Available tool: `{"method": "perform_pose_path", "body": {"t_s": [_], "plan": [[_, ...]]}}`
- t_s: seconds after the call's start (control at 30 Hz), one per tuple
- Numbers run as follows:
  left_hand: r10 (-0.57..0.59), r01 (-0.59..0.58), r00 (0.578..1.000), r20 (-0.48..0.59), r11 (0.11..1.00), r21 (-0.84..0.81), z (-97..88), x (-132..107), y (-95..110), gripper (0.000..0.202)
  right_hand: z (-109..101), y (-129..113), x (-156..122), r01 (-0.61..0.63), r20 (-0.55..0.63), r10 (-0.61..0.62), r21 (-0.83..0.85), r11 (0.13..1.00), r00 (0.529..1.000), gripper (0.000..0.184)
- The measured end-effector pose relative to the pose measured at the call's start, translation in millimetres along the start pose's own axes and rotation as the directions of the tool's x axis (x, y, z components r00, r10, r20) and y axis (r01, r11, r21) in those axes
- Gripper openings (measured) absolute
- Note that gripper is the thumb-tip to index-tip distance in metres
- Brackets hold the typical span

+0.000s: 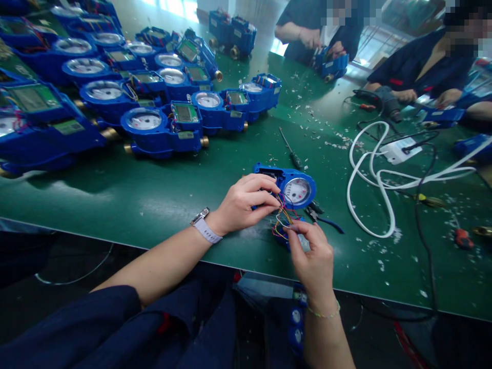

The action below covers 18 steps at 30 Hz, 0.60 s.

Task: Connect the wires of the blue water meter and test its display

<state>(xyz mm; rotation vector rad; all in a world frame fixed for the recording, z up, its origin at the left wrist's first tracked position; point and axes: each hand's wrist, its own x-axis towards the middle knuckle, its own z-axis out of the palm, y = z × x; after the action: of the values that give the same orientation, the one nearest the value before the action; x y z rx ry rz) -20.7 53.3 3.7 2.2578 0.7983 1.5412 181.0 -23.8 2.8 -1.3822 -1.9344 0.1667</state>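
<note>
Dark blue work clothes (192,318) fill the foreground, close up against the table's near edge, with a few small blue items (295,325) down beside them, too dim to make out. Up the forearms we go: a thin beaded bracelet (325,312) on the right wrist, a pale-strapped watch (207,229) on the left. And here's the action! The right hand (313,248) has thumb and forefinger pinched on a bunch of coloured wires (285,212), while the left hand (246,202) nips the same bunch higher up, thumb and fingers drawn together. Below the wires sits a small blue part (283,240), half covered, detail lost. Just beyond the fingertips, the blue meter (298,190) lies dial up on the green table (184,200), partly behind the left hand. Pliers (314,214) rest right beside it, and a screwdriver (292,154) lies a little past it. Over to the right, a white cable (391,215) loops about near a white box (403,150). Off to the left, more blue meters (163,130) crowd the tabletop in rows, scraps scattered across the middle. And at the far side, one co-worker (323,31) has both hands at another blue unit (333,67), with a second person (417,64) seated farther right.
</note>
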Motion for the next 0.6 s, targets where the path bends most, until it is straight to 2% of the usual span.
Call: {"method": "perform_pose_path", "body": {"t_s": [0.13, 0.33, 0.6], "plan": [[0.023, -0.025, 1.0, 0.017, 0.997, 0.067, -1.2, 0.0, -1.2, 0.005, -1.2, 0.4, 1.5, 0.004, -0.018, -0.003, 0.014, 1.0, 1.0, 0.007], [0.052, -0.089, 0.981, 0.188, 0.977, 0.191, 2.1, -2.2, 2.6, 0.008, 8.1, -4.7, 3.7, 0.036, -0.019, -0.036, -0.006, 0.999, 0.999, 0.008], [0.056, -0.115, 0.968, 0.246, 0.967, 0.229, 1.5, -4.1, 4.2, 0.018, 13.7, -0.7, 4.4, 0.035, -0.045, -0.035, -0.006, 0.999, 0.998, 0.007]]}}
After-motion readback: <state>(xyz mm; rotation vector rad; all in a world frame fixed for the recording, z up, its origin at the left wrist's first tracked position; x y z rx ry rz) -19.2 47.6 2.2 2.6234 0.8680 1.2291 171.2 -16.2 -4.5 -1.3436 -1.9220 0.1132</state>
